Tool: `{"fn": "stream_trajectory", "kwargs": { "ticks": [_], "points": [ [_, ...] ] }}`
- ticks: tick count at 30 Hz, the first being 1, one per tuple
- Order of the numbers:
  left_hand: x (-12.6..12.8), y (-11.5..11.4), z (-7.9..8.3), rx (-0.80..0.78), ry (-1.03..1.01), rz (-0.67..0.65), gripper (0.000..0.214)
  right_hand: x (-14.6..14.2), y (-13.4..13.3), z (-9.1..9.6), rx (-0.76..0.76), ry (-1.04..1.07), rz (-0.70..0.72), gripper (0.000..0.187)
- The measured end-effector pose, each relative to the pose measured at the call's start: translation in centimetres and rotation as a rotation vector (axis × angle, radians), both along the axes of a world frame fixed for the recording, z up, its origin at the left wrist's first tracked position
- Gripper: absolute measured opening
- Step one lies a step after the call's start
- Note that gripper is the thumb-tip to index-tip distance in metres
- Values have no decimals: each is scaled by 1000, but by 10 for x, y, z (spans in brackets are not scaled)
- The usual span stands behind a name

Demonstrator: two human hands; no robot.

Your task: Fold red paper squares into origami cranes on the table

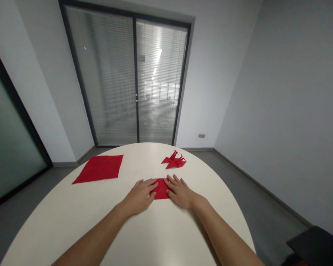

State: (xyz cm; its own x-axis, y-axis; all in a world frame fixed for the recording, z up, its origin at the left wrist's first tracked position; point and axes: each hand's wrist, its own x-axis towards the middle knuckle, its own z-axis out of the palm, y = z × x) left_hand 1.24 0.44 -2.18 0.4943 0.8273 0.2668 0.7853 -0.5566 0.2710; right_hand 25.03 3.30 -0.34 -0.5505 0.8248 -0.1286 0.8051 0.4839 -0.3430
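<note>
A small folded piece of red paper (161,189) lies on the white round table (72,221) in front of me. My left hand (140,195) rests on its left side with fingers stretched flat and pressing down. My right hand (180,192) lies flat on its right side, fingers spread over the paper's edge. Only a strip of the paper shows between the two hands.
A stack of flat red paper squares (100,168) lies at the table's far left. Folded red paper cranes (174,161) sit at the far middle. Behind the table are glass doors with blinds (133,81). A dark object (316,244) stands at the lower right.
</note>
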Motion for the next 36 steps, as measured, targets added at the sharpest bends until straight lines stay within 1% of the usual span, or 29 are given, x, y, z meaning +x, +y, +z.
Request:
{"fn": "stream_trajectory", "kwargs": {
  "ticks": [3, 6, 7, 8, 10, 13, 15, 18, 21, 24, 28, 32, 36],
  "points": [
    [0, -1, 2, 58, -22, 5, 42, 5, 3, 2, 85, 17, -25, 61],
    [0, -2, 3, 86, -40, 0, 40, 3, 4, 3, 217, 125, 32, 59],
    [0, -2, 3, 88, -44, -6, 39, 0, 3, 4, 236, 166, 63, 57],
    [-1, -2, 3, 89, -49, -13, 39, -2, 2, 3, 233, 194, 93, 55],
    [-1, -2, 1, 88, -59, -27, 39, -6, -1, 2, 176, 193, 129, 53],
    [1, -1, -1, 82, -64, -11, 40, -8, -3, 1, 90, 133, 106, 57],
    [2, -1, -2, 71, -60, 25, 41, -6, -3, 0, 82, 121, 80, 60],
    [4, -2, -2, 62, -82, 79, 43, -2, -1, 0, 119, 139, 68, 63],
    [4, -1, 1, 83, -136, 108, 44, -1, 1, 1, 203, 185, 81, 62],
    [5, -1, 3, 95, -173, 86, 37, -3, 1, 1, 277, 237, 97, 58],
    [7, -3, 4, 90, -176, 57, 27, -4, 1, 3, 337, 263, 119, 51],
    [7, -6, 9, 84, -154, 39, 27, -2, 3, 4, 386, 220, 121, 40],
    [5, -7, 12, 58, -155, -10, 31, -1, 6, 3, 402, 187, 52, 33]
  ]
}}
